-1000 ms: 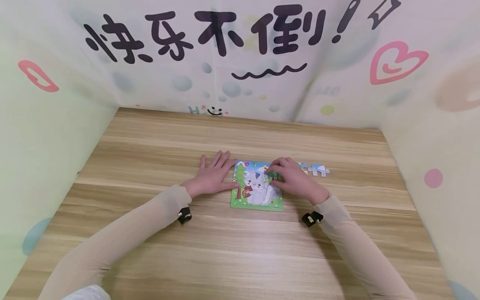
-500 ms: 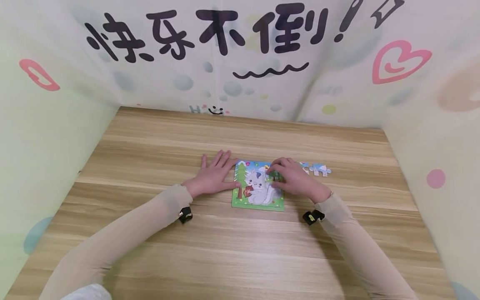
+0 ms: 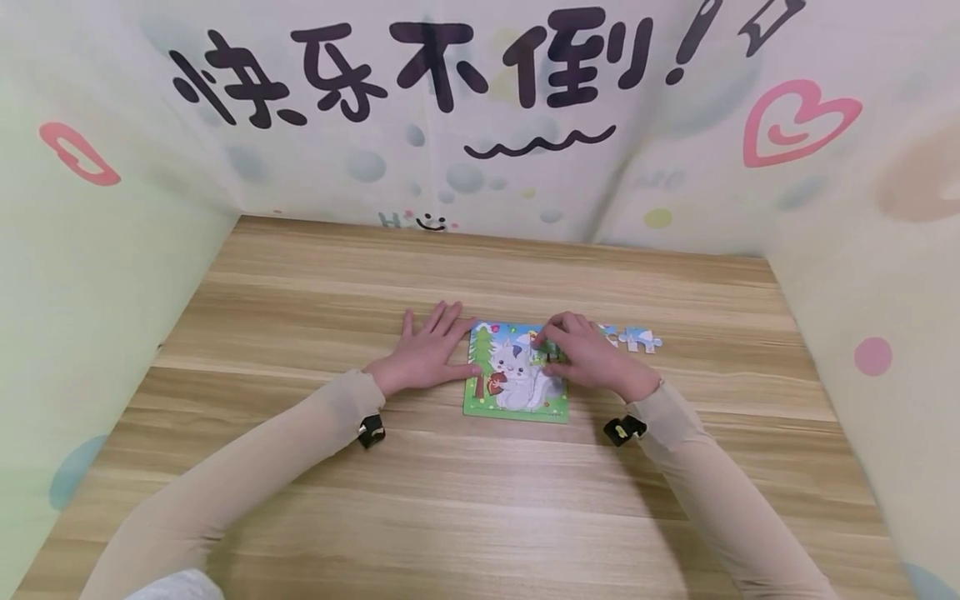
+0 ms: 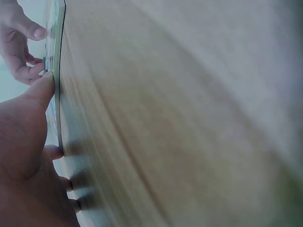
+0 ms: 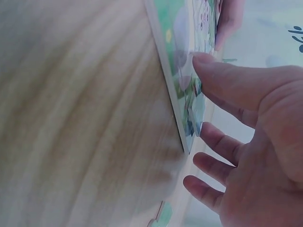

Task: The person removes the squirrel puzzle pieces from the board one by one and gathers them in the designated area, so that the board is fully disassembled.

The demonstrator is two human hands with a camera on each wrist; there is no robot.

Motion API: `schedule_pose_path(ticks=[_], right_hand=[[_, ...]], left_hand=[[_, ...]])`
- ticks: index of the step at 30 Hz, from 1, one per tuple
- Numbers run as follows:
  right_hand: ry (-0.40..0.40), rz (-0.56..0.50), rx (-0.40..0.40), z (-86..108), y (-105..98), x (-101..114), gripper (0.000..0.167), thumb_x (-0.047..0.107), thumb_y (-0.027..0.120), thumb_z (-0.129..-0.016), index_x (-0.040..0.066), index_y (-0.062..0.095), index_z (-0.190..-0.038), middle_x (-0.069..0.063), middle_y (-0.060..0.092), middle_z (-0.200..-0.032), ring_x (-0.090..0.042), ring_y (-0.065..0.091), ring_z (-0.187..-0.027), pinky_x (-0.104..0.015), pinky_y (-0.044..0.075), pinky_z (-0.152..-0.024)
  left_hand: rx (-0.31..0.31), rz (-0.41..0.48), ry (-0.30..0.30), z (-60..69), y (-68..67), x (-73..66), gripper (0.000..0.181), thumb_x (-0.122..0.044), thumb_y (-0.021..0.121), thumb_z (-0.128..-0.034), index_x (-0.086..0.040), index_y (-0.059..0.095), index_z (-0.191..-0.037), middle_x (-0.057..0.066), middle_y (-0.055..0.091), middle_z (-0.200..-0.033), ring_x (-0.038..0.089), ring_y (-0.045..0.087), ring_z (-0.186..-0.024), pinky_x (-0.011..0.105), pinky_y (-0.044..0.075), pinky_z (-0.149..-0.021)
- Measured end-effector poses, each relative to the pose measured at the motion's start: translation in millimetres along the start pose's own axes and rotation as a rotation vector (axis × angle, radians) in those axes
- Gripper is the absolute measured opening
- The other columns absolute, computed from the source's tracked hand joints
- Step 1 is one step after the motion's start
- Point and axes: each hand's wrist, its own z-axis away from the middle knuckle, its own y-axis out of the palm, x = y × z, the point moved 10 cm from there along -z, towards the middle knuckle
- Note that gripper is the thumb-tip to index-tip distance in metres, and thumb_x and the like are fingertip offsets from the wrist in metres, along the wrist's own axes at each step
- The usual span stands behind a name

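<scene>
A square jigsaw puzzle (image 3: 517,387) with a grey squirrel, a tree and green grass lies on the wooden table. My left hand (image 3: 423,358) rests flat at its left side, fingers spread, thumb on the puzzle's edge. At the upper right of the puzzle, my right hand (image 3: 592,354) pinches a puzzle piece (image 5: 197,113) between thumb and index finger. That piece sits slightly raised and tilted over the board in the right wrist view. Its other fingers are loosely bent, and the hand hides part of the puzzle's right side.
Loose puzzle pieces (image 3: 641,339) lie to the right, just beyond my right hand, some partly hidden by it. The wooden table (image 3: 480,500) meets a printed cloth wall (image 3: 337,175) at the back, with more cloth on both sides.
Both hands stay in nearly the same places. The right fingers shift only very slightly over the puzzle's upper right, and the head view sways a little.
</scene>
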Motion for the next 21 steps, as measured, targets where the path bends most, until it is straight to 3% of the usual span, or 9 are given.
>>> schedule_pose_path(ticks=[21], right_hand=[[-0.049, 0.175, -0.08, 4.9, -11.3, 9.4, 0.026, -0.001, 0.076, -0.091, 0.012, 0.075, -0.114, -0.015, 0.062, -0.121, -0.039, 0.053, -0.123, -0.061, 0.042, -0.106]], left_hand=[[-0.004, 0.015, 0.003, 0.4, -0.1, -0.6, 0.091, -0.066, 0.057, -0.0981, -0.019, 0.022, -0.168, 0.016, 0.001, -0.175, 0.037, -0.006, -0.161, 0.076, -0.011, -0.116]])
